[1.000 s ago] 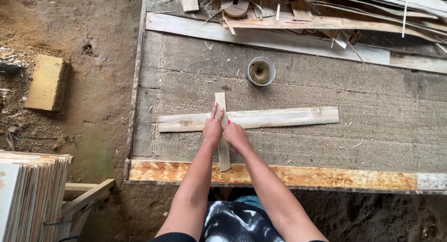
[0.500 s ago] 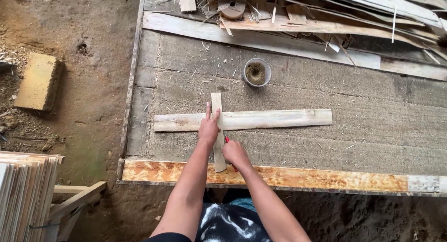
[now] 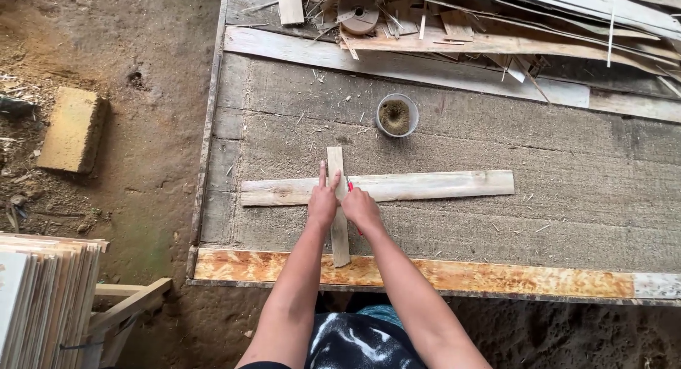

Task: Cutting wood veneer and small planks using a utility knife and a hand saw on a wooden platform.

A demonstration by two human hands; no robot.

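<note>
Short slat: narrow pale wooden strip [image 3: 339, 227]; lies flat on the grey plank workbench [image 3: 567, 199], crossing the long slat near its left third; long axis runs near to far, near end at the rust-orange front rail [image 3: 496, 275], far end pointing towards the small round tin [image 3: 396, 116]
Long slat: pale rough-sawn board [image 3: 425, 185]; long axis left to right
Left hand [image 3: 323, 202]: flat on the crossing, two fingers extended, pressing both slats
Right hand [image 3: 361, 207]: closed around a thin red pencil-like tool [image 3: 349, 184]; tip at the short slat's edge
Risk: the short slat may pivot from square if left-hand pressure eases; judged likely cause, sideways push from the tool
Risk: splinters from the rough edges
</note>
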